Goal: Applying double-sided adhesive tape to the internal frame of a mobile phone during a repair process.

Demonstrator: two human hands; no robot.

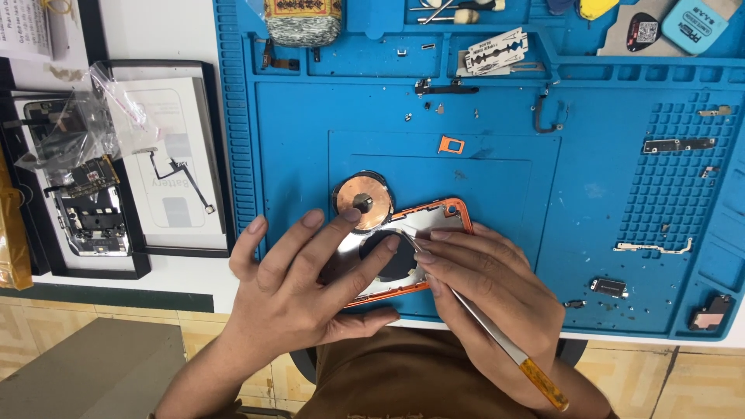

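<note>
An orange-edged phone frame (438, 217) lies on the blue repair mat (605, 194), its inside facing up. A round copper coil (363, 202) is lifted off its left end and hangs beside a dark round patch. My left hand (299, 283) rests on the frame with its fingers spread, one fingertip touching the coil. My right hand (489, 299) holds metal tweezers (497, 337) with a yellow end, their tips at the frame next to the coil.
A small orange card tray (450, 144), screws, brackets and flex cables lie scattered on the mat. Tools and picks fill the mat's top compartments. Left of the mat sit a white box (167, 155) with a flex cable and a black tray (74, 186) of phone parts.
</note>
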